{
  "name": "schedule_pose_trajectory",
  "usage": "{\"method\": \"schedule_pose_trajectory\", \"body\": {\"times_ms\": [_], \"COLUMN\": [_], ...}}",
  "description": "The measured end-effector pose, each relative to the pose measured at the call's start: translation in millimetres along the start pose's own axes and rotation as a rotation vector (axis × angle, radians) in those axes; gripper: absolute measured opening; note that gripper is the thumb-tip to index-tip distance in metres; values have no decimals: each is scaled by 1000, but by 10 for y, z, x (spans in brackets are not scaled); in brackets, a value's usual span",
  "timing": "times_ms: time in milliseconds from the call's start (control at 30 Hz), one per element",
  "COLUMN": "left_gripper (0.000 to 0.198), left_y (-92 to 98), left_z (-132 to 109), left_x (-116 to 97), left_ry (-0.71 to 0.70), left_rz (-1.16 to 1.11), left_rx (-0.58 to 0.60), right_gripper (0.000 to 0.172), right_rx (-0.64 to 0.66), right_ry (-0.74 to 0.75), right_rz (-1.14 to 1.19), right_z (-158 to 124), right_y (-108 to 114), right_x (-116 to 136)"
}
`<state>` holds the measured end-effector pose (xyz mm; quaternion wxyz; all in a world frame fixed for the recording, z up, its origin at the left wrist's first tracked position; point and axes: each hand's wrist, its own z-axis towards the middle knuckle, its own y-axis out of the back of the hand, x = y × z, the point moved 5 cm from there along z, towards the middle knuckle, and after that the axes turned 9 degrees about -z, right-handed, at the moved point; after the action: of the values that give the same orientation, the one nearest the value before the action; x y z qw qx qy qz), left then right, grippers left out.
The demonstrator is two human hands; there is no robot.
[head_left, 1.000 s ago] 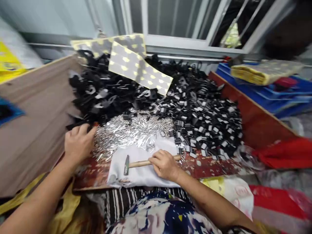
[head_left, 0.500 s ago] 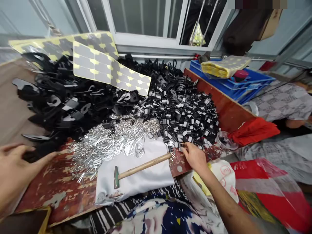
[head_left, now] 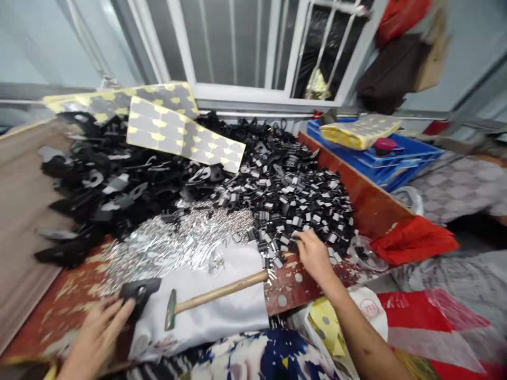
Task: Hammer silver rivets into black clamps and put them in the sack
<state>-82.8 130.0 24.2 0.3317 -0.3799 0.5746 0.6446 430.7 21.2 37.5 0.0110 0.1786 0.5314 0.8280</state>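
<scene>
Black piece, clamped in my left fingers; from here, my right fingers pinch a clip; hammer between them.

Window: white frame, bars, straight across from you
Blue crate: off to your right, folded yellow-grey sheets on top
Red cloth: kinda crumpled, your side of the crate

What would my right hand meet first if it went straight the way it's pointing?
Most likely the heap of small black-and-gray clip-like pieces: your right hand points into its near edge, though contact is hard to judge from this single view.
</scene>
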Motion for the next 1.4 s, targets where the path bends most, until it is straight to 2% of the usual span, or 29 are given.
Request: {"method": "schedule_pose_trajectory", "body": {"times_ms": [100, 167, 200, 267, 367, 433, 500, 567, 767, 1000, 1233, 1400], "left_gripper": [27, 36, 39, 41, 31, 27, 26, 26, 27, 23, 22, 23], "left_y": [146, 104, 16, -266, -730, -965, -1095, -1135, -1106, -1074, -1013, -994], "left_z": [-172, -336, -427, -600, -760, -790, -781, -767, -791, -771, -768, -783], "left_x": [-144, -271, -337, -517, -804, -922, -975, -992, -1002, -820, -797, -752], "left_ry": [129, 229, 300, 395, 389, 372, 357, 341, 307, 296, 294, 310], "left_rz": [-72, -221, -343, -536, -721, -843, -940, -997, -1038, -1026, -988, -1027], "left_rx": [-105, -118, -82, 81, 325, 428, 463, 458, 501, 508, 475, 458], "right_gripper": [30, 26, 25, 24, 25, 27, 29, 32, 32, 34, 21, 36], "right_rx": [-93, -96, -63, 12, 60, 52, 39, 33, 23, 111, 237, 124], "right_ry": [121, 234, 287, 371, 458, 497, 508, 497, 501, 523, 304, 552], "right_rz": [170, 340, 431, 598, 705, 716, 730, 757, 814, 812, 856, 767], "right_z": [181, 227, 224, 183, 93, 41, 4, -21, -91, -232, -226, -246], "right_y": [71, 37, -5, -106, -237, -290, -319, -333, -302, -285, -512, -401], "right_x": [385, 812, 1044, 1480, 1952, 2120, 2191, 2205, 2184, 2194, 2200, 2326]}}
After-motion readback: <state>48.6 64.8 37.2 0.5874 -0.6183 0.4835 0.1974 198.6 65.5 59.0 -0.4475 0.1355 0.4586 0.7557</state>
